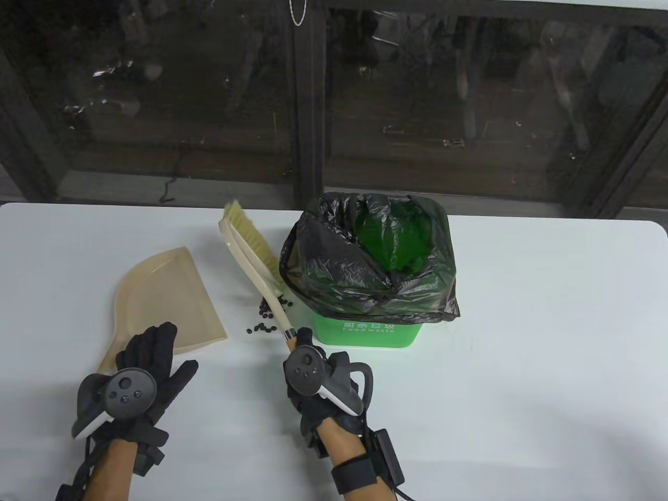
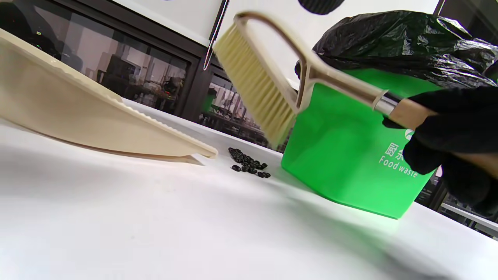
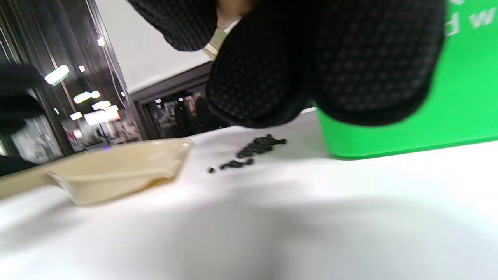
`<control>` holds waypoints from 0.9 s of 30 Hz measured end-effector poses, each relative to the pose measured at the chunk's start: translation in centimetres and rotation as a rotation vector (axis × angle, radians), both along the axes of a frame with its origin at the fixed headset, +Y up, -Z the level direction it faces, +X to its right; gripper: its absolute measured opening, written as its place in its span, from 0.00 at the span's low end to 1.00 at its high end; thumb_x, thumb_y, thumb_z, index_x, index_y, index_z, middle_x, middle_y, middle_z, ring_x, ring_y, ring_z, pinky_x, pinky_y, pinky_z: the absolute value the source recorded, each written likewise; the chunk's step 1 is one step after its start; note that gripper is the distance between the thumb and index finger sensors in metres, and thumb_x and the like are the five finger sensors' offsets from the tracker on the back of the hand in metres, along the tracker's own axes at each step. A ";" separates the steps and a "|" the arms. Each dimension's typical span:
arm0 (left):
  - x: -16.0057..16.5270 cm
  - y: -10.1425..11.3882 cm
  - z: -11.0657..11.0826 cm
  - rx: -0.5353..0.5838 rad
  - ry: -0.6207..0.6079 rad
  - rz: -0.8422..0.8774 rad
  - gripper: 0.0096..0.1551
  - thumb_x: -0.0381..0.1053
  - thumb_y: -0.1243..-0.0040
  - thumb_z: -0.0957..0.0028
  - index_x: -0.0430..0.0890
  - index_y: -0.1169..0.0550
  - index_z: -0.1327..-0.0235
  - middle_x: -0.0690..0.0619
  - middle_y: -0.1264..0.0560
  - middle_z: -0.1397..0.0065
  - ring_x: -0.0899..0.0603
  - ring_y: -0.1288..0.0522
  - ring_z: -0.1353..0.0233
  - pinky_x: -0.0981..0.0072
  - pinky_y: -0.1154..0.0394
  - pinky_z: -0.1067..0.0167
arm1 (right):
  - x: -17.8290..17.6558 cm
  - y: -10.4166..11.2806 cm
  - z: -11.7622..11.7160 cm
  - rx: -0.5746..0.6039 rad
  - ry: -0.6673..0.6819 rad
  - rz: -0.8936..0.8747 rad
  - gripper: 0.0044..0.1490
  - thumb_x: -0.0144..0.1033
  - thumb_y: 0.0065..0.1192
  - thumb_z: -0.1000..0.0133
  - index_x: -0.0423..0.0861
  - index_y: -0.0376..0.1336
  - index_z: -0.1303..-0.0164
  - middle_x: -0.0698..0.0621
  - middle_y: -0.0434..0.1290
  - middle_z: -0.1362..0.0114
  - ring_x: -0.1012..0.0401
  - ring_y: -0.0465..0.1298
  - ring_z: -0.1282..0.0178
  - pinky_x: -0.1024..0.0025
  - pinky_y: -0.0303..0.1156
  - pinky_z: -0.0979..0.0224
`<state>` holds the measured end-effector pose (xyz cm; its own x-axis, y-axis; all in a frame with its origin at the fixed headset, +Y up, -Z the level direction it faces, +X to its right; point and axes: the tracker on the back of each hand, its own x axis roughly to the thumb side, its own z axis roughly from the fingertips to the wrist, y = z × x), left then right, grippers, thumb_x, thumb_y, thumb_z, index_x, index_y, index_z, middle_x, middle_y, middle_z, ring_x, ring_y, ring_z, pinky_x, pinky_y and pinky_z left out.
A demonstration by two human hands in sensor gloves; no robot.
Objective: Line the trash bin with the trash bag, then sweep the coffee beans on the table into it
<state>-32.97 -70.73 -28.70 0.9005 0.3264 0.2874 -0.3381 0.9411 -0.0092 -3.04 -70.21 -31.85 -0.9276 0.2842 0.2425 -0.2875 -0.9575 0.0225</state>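
Coffee beans [image 1: 267, 315] lie in a small loose cluster on the white tabletop [image 1: 522, 365], just off the 8 o'clock corner of the green trash bin [image 1: 368, 334], with the beige dustpan [image 1: 156, 302] near them toward 9 o'clock. They look light, hard and rounded, so they will likely roll and scatter under a quick stroke; short gentle strokes toward the pan's lip should suit them. The black trash bag [image 1: 334, 271] already lines the bin, its thin, limp film folded over the rim, and a bump could pull it loose. The right hand [image 1: 313, 376] is clenched round the wooden grip of the brush [image 1: 255, 261], which is stiff in the handle and soft in the bristles; the bristles hang above the tabletop, beyond the beans toward 12 o'clock. The left hand [image 1: 141, 376] rests with straight fingers over the dustpan's handle end, not yet curled round it; that handle is the sensible place to hold the light, rigid pan.
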 end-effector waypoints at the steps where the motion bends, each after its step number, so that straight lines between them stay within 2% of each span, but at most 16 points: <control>1: 0.0 0.0 0.0 -0.001 0.000 -0.002 0.47 0.59 0.65 0.22 0.28 0.61 0.12 0.19 0.60 0.15 0.11 0.61 0.24 0.18 0.62 0.35 | 0.1 -0.3 -0.1 -0.004 -0.006 0.023 0.42 0.40 0.55 0.41 0.31 0.46 0.26 0.44 0.74 0.43 0.66 0.82 0.65 0.66 0.83 0.66; 7: 0.0 -0.4 -0.1 -0.028 0.005 -0.029 0.46 0.59 0.65 0.22 0.28 0.61 0.12 0.19 0.60 0.16 0.11 0.61 0.24 0.18 0.62 0.36 | 0.1 -1.7 -0.9 -0.055 -0.006 0.167 0.42 0.40 0.56 0.41 0.32 0.47 0.25 0.43 0.74 0.43 0.65 0.82 0.65 0.65 0.83 0.65; 14: 0.0 -1.1 -0.3 -0.062 0.014 -0.056 0.46 0.59 0.65 0.22 0.28 0.61 0.12 0.20 0.60 0.15 0.11 0.61 0.24 0.18 0.62 0.35 | -0.1 -2.0 -0.9 -0.152 0.046 0.182 0.42 0.40 0.56 0.41 0.32 0.47 0.25 0.44 0.74 0.44 0.65 0.82 0.66 0.65 0.83 0.66; 19: -0.4 -1.4 -0.4 -0.060 0.037 -0.054 0.46 0.59 0.65 0.22 0.29 0.61 0.12 0.20 0.60 0.15 0.11 0.60 0.24 0.18 0.62 0.35 | -0.1 -1.2 -0.4 -0.181 0.083 0.155 0.42 0.40 0.57 0.41 0.32 0.47 0.25 0.44 0.74 0.44 0.65 0.82 0.66 0.65 0.83 0.66; 22: -0.4 -1.4 -0.4 -0.061 0.043 -0.051 0.46 0.59 0.65 0.22 0.29 0.61 0.12 0.20 0.60 0.15 0.11 0.61 0.24 0.18 0.62 0.35 | 0.0 -0.6 0.0 -0.138 0.085 0.152 0.41 0.40 0.57 0.41 0.33 0.48 0.25 0.44 0.74 0.44 0.65 0.82 0.66 0.65 0.83 0.66; 27: -0.5 -1.4 -0.4 -0.063 0.057 -0.066 0.46 0.59 0.65 0.23 0.29 0.61 0.12 0.21 0.60 0.15 0.11 0.61 0.23 0.18 0.62 0.34 | 0.6 1.8 0.7 -0.083 0.108 0.069 0.42 0.39 0.57 0.41 0.32 0.48 0.25 0.43 0.75 0.44 0.64 0.82 0.66 0.64 0.83 0.66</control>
<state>-33.50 -72.11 -29.05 0.9350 0.2816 0.2157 -0.2772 0.9595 -0.0511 -2.42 -68.42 -31.13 -0.9155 0.2435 0.3204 -0.2122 -0.9685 0.1300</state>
